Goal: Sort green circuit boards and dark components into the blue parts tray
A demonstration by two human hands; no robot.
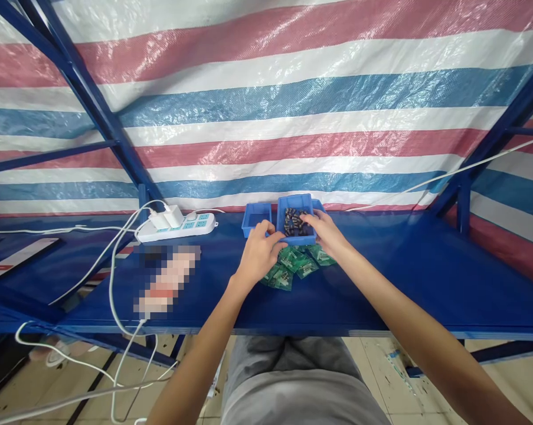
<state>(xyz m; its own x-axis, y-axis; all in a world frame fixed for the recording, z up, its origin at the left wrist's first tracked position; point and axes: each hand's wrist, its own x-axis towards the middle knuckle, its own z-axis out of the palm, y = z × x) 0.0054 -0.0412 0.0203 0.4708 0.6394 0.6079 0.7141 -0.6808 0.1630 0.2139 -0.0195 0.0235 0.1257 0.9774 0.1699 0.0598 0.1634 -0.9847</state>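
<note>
A blue bin [298,240] holding small dark and brassy parts [293,221] sits between my two hands. My left hand [261,248] is at the bin's left front corner, thumb against its edge, fingers curled. On the right side, my right hand [326,231] grips the bin's wall, with the thumb over the rim near the parts. A second blue bin [257,217] stands just left, behind my left hand. Another blue bin [318,205] is partly hidden behind the held one. Small green packets [298,262] lie below and in front of the bins.
A white power strip [177,227] with plugs and white cables [112,277] lies on the blue table [408,254] at the left. Near it is a blurred-out object [171,280]. Blue frame bars [111,127] and a striped sheet [293,106] stand behind.
</note>
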